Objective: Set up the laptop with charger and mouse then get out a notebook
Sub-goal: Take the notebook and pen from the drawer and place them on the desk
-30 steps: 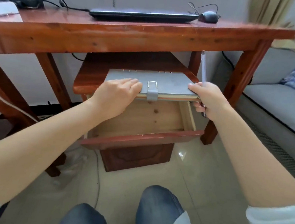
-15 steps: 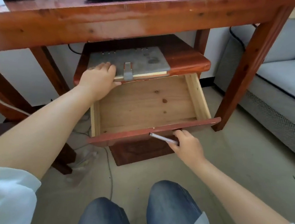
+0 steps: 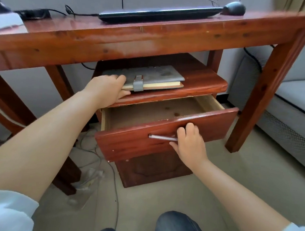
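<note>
A grey notebook [image 3: 158, 75] with a strap clasp lies on top of a low red-brown cabinet [image 3: 201, 82] under the desk. My left hand [image 3: 108, 90] grips the notebook's near left corner. My right hand [image 3: 189, 142] holds a silver pen [image 3: 161, 137] and presses against the front of the cabinet's drawer [image 3: 127, 142], which stands partly open and looks empty. On the desk [image 3: 117, 39] lie a shut black laptop [image 3: 156, 15], a black mouse [image 3: 235, 8] at its right and a charger brick [image 3: 34, 13] with its cable at the left.
A grey sofa [image 3: 295, 101] stands at the right, close to the desk's right leg [image 3: 259, 98]. Cables and a clear plastic wrapper [image 3: 86, 183] lie on the floor left of the cabinet. My knees show at the bottom edge. White paper sits on the desk's left end.
My right hand left the notebook, dropped to the drawer front with the pen and has pushed the drawer partly in. My left hand stays on the notebook.
</note>
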